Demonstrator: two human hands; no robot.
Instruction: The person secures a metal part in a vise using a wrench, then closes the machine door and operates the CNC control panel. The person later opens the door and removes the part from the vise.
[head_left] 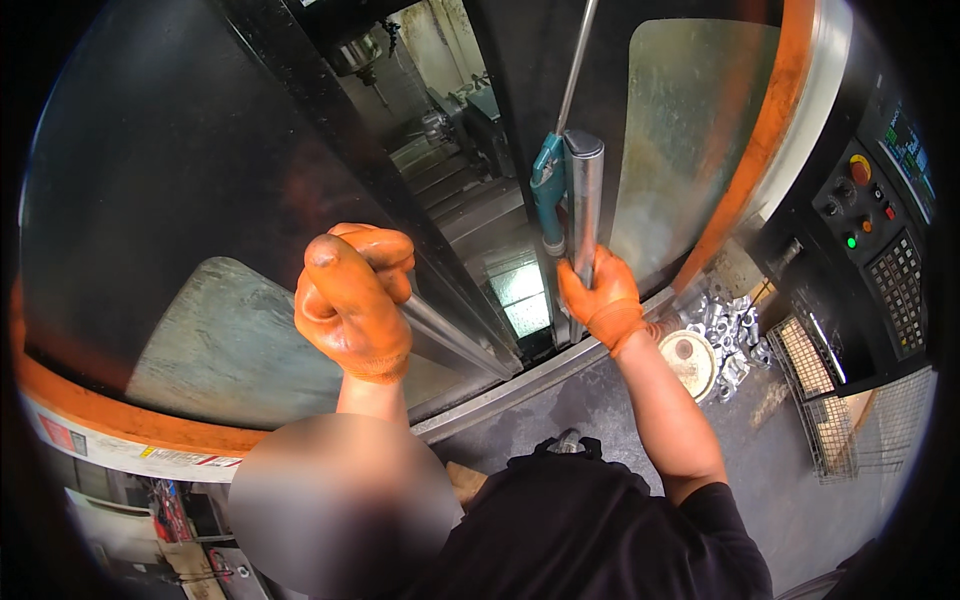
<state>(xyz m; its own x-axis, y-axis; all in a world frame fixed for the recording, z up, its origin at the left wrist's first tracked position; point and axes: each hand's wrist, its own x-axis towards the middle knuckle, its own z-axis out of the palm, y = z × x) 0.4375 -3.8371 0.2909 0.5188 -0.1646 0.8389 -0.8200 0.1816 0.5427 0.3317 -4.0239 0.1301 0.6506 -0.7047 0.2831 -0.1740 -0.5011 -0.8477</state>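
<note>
Both my hands wear orange gloves. My left hand (pixel 355 300) is closed round the upper end of the metal handle (pixel 455 335) on the left machine door (pixel 190 140); its fist hides that end. Lower down on the upright metal handle (pixel 586 190) of the right door (pixel 690 130), my right hand (pixel 603 293) is closed, with the handle's top showing above it. A teal air gun (pixel 549 190) with a thin metal tube hangs right beside this handle, to its left. Between the doors is a gap showing the machine's inside, with a spindle (pixel 360 55) and a vise (pixel 440 125).
A control panel (pixel 870 220) with buttons and a screen stands at the right. Below it are a wire basket (pixel 835 430), a pile of metal parts (pixel 735 335) and a round pale lid or bucket (pixel 690 365). The machine's front sill (pixel 470 405) crosses before me.
</note>
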